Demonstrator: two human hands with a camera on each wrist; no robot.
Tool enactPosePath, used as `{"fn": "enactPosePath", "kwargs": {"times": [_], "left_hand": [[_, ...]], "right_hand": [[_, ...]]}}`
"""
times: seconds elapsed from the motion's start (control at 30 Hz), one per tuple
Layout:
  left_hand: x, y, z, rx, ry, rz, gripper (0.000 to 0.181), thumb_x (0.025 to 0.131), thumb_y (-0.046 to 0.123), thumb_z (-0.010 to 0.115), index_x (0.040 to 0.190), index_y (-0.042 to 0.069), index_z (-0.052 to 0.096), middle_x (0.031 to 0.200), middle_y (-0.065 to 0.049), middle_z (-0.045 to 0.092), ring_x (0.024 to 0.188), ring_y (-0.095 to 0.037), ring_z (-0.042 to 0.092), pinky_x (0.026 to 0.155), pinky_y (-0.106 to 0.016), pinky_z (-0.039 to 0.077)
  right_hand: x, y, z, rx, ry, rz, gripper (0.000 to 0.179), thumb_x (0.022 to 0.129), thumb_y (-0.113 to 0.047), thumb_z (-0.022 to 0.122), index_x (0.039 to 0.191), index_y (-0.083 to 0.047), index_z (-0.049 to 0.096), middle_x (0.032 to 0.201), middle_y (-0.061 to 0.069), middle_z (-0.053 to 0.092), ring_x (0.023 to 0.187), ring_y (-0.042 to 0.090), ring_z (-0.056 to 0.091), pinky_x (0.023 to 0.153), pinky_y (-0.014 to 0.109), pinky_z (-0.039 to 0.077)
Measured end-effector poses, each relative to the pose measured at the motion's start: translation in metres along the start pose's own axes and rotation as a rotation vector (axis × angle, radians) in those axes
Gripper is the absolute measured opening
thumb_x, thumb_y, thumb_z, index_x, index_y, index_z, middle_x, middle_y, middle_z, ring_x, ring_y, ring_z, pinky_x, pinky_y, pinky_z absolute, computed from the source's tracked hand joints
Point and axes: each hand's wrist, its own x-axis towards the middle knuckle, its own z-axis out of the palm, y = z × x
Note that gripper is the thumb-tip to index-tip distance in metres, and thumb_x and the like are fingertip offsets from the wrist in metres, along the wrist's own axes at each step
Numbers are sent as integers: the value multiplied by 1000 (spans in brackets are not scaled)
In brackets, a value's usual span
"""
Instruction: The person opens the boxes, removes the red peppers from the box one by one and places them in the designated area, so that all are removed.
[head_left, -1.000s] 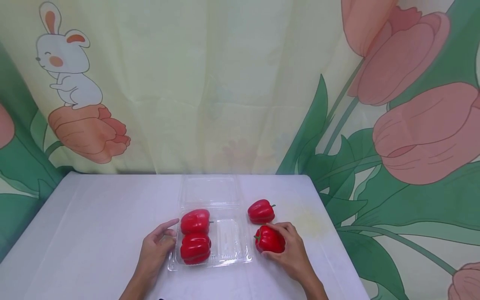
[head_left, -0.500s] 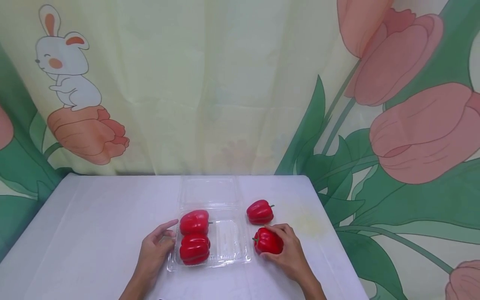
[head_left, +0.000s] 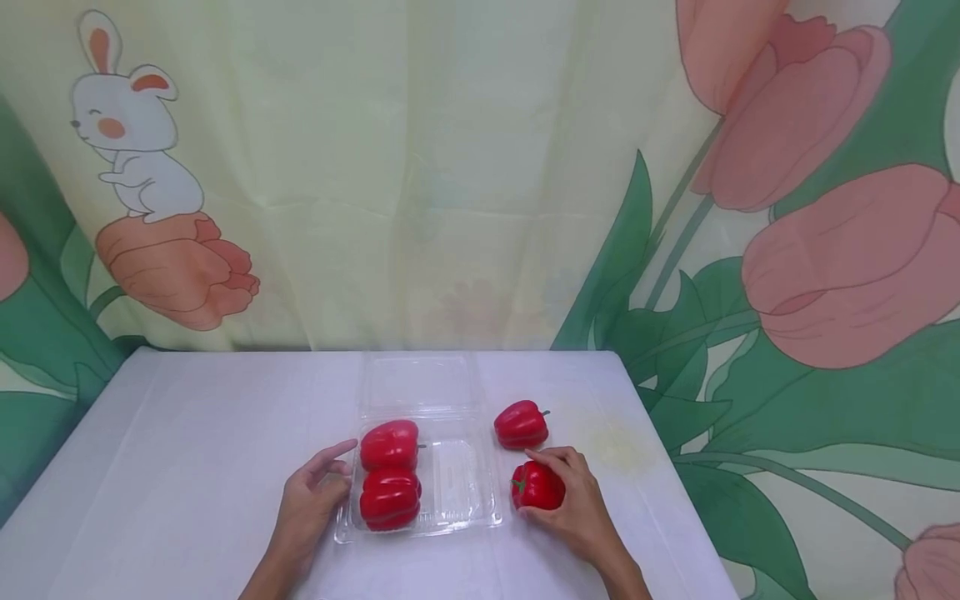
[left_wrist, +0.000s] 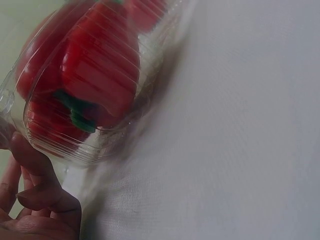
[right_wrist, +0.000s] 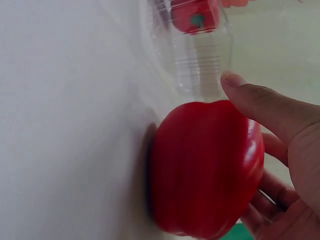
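Note:
My right hand (head_left: 577, 504) grips a red bell pepper (head_left: 538, 485) right of the clear plastic container, fingers behind it and thumb in front. Its green stem points left toward the container. In the right wrist view this pepper (right_wrist: 205, 170) sits low at the white cloth. At the container's left edge, my left hand (head_left: 311, 504) holds the rim by the fingertips. Two more red bell peppers lie in the container's left half, a far one (head_left: 390, 444) and a near one (head_left: 391, 498). The container's right half (head_left: 456, 483) shows bare plastic.
Another red bell pepper (head_left: 521, 425) lies just behind the gripped one, stem to the right. The container's clear lid (head_left: 420, 382) is folded back flat on the white-covered table (head_left: 210, 442). A curtain (head_left: 480, 167) printed with tulips and a rabbit hangs behind.
The pepper in my right hand has turned slightly, with its stem now facing a little more toward me. My left hand, the container and the other peppers hold their places.

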Motion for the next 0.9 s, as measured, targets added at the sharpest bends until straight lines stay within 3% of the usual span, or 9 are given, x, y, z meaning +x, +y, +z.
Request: {"fn": "enactPosePath", "kwargs": {"times": [0.2, 0.37, 0.5, 0.67, 0.9], "left_hand": [[-1, 1, 1, 4, 2, 5, 60, 90, 16, 73, 147, 30, 60, 124, -8, 64, 113, -23, 62, 88, -21, 59], [-1, 2, 0, 1, 3, 12, 59, 91, 16, 73, 147, 30, 60, 124, -9, 64, 111, -23, 63, 88, -20, 59], [-1, 2, 1, 6, 6, 15, 60, 90, 15, 73, 147, 30, 60, 123, -9, 64, 109, -23, 64, 87, -20, 59], [-1, 1, 1, 15, 6, 8, 61, 90, 15, 72, 147, 30, 60, 122, -8, 64, 110, -23, 63, 87, -21, 59], [0, -1, 1, 16, 4, -5, 61, 91, 16, 72, 149, 30, 59, 124, -7, 64, 112, -23, 62, 85, -21, 60]], "right_hand": [[0, -14, -2, 15, 55, -80, 88, 59, -23, 104, 139, -32, 68, 136, -3, 60, 131, 21, 55, 89, 44, 66], [0, -36, 3, 80, 77, -142, 88, 59, -24, 104, 139, -27, 68, 137, -6, 60, 132, 20, 54, 88, 41, 66], [-1, -54, 8, 134, 88, -190, 83, 62, -28, 103, 138, -31, 68, 136, -9, 60, 133, 19, 54, 88, 43, 66], [-3, -69, 19, 174, 70, -208, 78, 65, -38, 101, 135, -43, 66, 132, -15, 60, 129, 11, 55, 91, 45, 65], [-4, -83, 35, 202, 17, -232, 75, 69, -46, 97, 138, -38, 66, 134, -16, 60, 127, 11, 58, 100, 51, 61]]}}
